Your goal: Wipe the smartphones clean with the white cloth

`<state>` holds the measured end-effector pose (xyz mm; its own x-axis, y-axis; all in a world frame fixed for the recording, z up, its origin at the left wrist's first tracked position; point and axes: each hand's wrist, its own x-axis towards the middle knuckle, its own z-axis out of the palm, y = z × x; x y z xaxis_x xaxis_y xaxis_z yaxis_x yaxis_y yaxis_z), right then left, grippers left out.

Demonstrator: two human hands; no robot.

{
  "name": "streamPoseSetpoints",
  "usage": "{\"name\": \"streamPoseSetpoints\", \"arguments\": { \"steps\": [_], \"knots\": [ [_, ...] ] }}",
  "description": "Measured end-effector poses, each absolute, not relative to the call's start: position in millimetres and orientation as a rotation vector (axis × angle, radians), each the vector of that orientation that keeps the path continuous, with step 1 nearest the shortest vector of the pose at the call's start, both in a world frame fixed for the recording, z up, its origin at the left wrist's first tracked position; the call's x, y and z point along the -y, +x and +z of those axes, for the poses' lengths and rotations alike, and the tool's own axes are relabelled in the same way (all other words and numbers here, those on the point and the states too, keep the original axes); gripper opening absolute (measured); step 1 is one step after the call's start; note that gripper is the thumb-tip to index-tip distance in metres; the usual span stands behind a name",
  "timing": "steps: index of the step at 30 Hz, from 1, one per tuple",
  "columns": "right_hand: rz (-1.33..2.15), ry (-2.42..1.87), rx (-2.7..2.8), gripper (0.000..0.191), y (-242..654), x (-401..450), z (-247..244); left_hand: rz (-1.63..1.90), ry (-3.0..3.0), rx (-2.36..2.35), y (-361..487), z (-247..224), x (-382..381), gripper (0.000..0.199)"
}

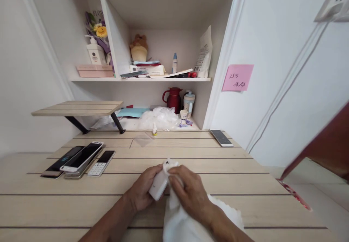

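Note:
A white phone (158, 186) is held tilted above the wooden table, its back with the camera facing up. My left hand (144, 188) is wrapped round its left side. With pinched fingers, my right hand (188, 189) presses part of a white cloth (177, 218) against the phone's upper end, near the camera. The rest of the cloth hangs below my right hand and spreads toward the table's near edge. The phone's screen side is hidden.
Several phones lie at the left, among them a white keypad phone (98, 168). Another phone (221, 138) lies at the back right. A small bottle (154, 130) and clear bag (143, 140) are at the back, beside a raised wooden stand (79, 108).

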<state>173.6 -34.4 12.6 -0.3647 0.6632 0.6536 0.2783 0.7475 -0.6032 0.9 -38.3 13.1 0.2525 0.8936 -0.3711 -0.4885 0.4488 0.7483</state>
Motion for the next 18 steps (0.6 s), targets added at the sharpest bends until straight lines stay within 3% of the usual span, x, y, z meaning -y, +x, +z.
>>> {"name": "streamPoseSetpoints", "arguments": {
  "steps": [4, 10, 18],
  "knots": [
    [0.433, -0.91, 1.724, 0.014, 180, 25, 14, 0.976, 0.545, -0.894, 2, 10, 39, 0.024],
    [0.51, -0.626, 1.973, 0.017, 171, 38, 9, 0.918, 0.518, -0.863, 0, 11, 36, 0.025],
    [0.474, -0.723, 1.874, 0.016, 170, 40, 10, 0.915, 0.503, -0.826, 0, 7, 35, 0.027]
  ]
}}
